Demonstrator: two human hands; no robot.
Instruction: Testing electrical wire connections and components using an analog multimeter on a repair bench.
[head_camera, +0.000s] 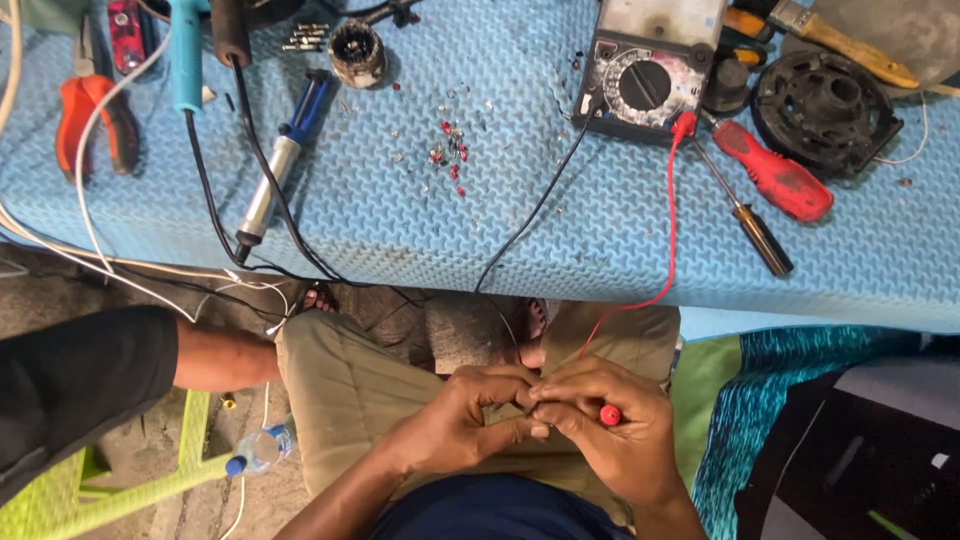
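**Hands pinch a red probe over the lap**

Both hands meet below the meter (648, 85): right hand (610, 430) closes its grip on the red probe (609, 415), left hand (470, 420) pinches something too small to tell. Light, stiff and thin, the probe suits holding by its plastic handle. Above them, the blue foam worktop (400, 220) carries scattered tools.
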